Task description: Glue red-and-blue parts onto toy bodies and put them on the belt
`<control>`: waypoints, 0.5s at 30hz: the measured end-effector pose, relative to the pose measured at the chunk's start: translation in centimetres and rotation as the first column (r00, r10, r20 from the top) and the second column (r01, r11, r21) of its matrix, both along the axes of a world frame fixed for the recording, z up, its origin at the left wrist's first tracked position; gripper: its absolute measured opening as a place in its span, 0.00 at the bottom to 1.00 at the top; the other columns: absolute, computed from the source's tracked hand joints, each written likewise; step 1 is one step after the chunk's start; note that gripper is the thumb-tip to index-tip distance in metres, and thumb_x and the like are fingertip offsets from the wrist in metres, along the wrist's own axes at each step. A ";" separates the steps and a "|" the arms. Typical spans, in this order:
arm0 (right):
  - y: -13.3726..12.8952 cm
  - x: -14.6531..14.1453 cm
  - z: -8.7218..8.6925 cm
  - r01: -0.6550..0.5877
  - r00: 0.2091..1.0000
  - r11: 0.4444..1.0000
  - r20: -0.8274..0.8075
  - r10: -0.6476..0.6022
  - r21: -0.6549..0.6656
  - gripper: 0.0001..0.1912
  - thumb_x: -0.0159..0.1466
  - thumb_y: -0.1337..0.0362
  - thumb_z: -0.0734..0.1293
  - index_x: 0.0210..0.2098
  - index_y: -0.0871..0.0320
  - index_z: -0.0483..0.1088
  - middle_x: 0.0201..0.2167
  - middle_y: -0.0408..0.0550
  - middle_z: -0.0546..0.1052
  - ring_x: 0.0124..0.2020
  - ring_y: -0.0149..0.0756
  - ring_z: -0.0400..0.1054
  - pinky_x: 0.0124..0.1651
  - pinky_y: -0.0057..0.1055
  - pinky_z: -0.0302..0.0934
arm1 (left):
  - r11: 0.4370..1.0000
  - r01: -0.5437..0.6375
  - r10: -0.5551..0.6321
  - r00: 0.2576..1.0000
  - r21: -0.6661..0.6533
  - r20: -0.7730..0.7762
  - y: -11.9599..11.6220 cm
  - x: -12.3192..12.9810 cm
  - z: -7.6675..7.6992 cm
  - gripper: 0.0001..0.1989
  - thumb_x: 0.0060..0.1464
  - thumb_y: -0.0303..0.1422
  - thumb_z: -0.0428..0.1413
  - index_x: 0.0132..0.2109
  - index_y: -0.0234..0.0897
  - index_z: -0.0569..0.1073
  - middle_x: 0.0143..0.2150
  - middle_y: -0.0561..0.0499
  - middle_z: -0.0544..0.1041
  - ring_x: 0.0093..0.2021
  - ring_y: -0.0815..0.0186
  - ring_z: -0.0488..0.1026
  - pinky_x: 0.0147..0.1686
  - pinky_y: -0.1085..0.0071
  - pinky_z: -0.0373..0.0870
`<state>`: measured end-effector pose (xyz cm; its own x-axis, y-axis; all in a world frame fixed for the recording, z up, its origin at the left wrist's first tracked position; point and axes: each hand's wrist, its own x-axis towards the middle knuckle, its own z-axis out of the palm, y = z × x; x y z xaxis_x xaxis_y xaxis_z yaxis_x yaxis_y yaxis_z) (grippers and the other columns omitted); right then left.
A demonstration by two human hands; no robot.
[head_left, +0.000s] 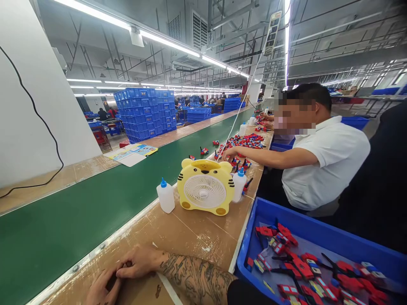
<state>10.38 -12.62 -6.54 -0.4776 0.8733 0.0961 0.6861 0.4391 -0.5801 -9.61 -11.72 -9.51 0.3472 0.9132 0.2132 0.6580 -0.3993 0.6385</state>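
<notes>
My right hand [141,260] rests near the front of the brown-covered bench, its tattooed forearm reaching in from the lower right. The fingers bend loosely, with a gap beside the thumb, and nothing shows in them. Against its fingertips lies my left hand [103,288], partly cut off by the bottom edge. Its thumb stands apart from the fingers, and I see no object held there. Beyond my hands stand a yellow tiger-faced fan [205,186] and a white squeeze bottle [165,197] with a blue cap.
A blue bin [305,226] on the right holds several red-and-blue toy pieces [300,264]. A green conveyor belt [95,207] runs along the left. A co-worker [327,156] in a white shirt reaches over piled toys [248,142]. Stacked blue crates [143,114] stand farther back.
</notes>
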 end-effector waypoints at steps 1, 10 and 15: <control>0.0 0.0 -0.1 0.006 1.000 1.000 0.000 -0.006 -0.006 0.20 0.66 0.48 0.63 0.50 0.48 0.76 0.36 0.38 0.81 0.35 0.33 0.72 0.31 0.23 0.59 | 1.000 0.001 -0.001 1.000 0.004 0.005 0.1 0.0 -0.1 0.23 0.49 0.52 0.54 0.43 0.41 0.81 0.46 0.46 0.82 0.48 0.50 0.78 0.46 0.58 0.78; 0.1 0.0 -0.2 -0.013 1.000 1.000 0.000 0.013 -0.003 0.19 0.66 0.49 0.63 0.50 0.49 0.76 0.37 0.39 0.81 0.36 0.33 0.73 0.33 0.23 0.60 | 1.000 -0.007 0.006 0.999 0.029 0.044 0.1 0.1 -0.7 0.21 0.48 0.51 0.57 0.43 0.44 0.81 0.46 0.48 0.83 0.47 0.50 0.79 0.45 0.57 0.78; 0.2 -0.1 -0.5 -0.003 1.000 1.000 0.003 0.003 -0.007 0.20 0.66 0.48 0.63 0.51 0.47 0.76 0.38 0.38 0.81 0.37 0.33 0.73 0.33 0.23 0.59 | 1.000 -0.006 0.006 1.000 0.025 0.019 0.0 0.0 -0.4 0.21 0.48 0.50 0.57 0.43 0.43 0.82 0.46 0.47 0.83 0.48 0.50 0.78 0.47 0.57 0.77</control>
<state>10.32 -12.46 -7.00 -0.4803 0.8726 0.0886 0.6865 0.4368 -0.5813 -9.60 -11.68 -9.86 0.3372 0.9097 0.2423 0.6481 -0.4110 0.6411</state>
